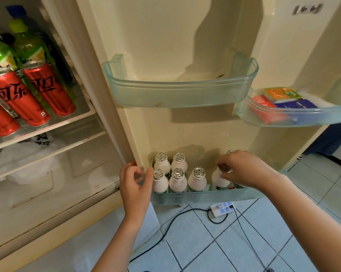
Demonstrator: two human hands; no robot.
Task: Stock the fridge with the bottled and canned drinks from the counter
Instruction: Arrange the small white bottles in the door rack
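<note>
Five bottles (pixel 177 180) crowd the door shelf (pixel 205 196), so the sixth bottle (pixel 219 179), pinched at its cap by the right hand (pixel 242 169), could slip and topple them; left hand (pixel 135 185) curls loosely, empty.

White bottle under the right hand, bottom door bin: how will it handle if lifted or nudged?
Probably heavy for its size: the white bottle looks full. Tall and narrow, so likely tippy, though the bin wall should check it. The right hand pinches at the foil cap, a small grip that may slip.
</note>
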